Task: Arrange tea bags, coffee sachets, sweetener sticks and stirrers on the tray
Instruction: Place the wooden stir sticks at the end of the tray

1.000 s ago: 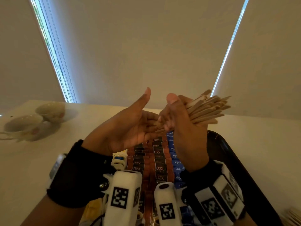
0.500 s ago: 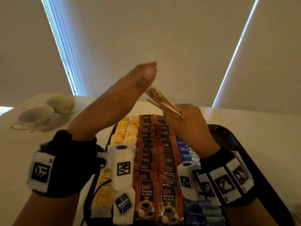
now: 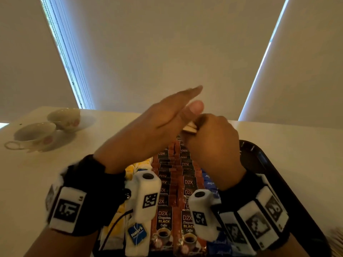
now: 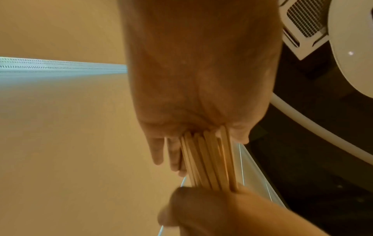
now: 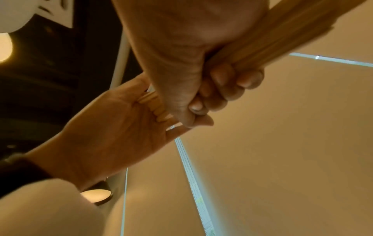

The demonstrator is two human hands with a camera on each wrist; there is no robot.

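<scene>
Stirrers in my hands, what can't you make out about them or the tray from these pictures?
- Stirrers: the exact count; they overlap in the right hand, and the head view shows only the ends behind the left hand.
- Tray: its near edge is cut off by the frame; wrist cameras and forearms hide part of the rows.
- Far coffee sachets: hidden under both hands.
- Blue sweetener sticks: print too blurred to read.
</scene>
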